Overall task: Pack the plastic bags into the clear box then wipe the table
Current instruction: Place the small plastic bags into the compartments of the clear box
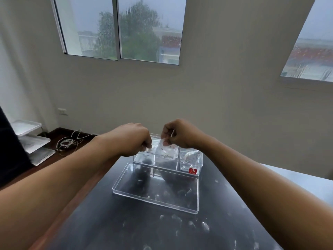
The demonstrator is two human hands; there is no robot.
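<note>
Both hands, left hand (134,139) and right hand (177,134), pinch one bag (164,150) in curled fingers over the box (191,163); lid (156,192) lies nearer on the tabletop (126,222).

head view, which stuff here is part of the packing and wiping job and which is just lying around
Part of the job:
plastic bag, pinched by left hand and right hand
clear box
clear lid
smudged dark table

Just lying about:
white trays
tangled cables

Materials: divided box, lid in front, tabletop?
Box: clear rigid plastic, probably acrylic; sharp glossy edges, dividers show through. Lid: looks the same, table visible through it. Table: dark, smooth, semi-gloss, perhaps laminate or stone; pale smears show.
</note>
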